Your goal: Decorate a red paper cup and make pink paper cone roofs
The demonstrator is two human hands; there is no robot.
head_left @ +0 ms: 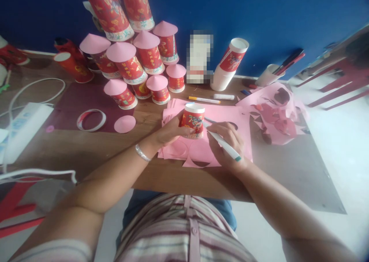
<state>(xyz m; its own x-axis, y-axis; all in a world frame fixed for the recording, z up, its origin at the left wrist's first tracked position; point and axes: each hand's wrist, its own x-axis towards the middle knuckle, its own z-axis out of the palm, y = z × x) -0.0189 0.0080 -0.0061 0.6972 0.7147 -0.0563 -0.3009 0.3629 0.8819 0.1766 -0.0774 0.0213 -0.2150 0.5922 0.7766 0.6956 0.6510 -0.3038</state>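
My left hand is wrapped round a small red patterned paper cup that stands upside down on a stack of pink paper sheets. My right hand pinches a white marker with a green end, its tip close to the cup's base. A silver bracelet sits on my left wrist. Circle cut-outs show in the pink paper beneath my hands.
Several red cups topped with pink paper cones are stacked at the back against the blue wall. A loose pink cone and a tape ring lie left. Pink scraps, spare pens, a power strip.
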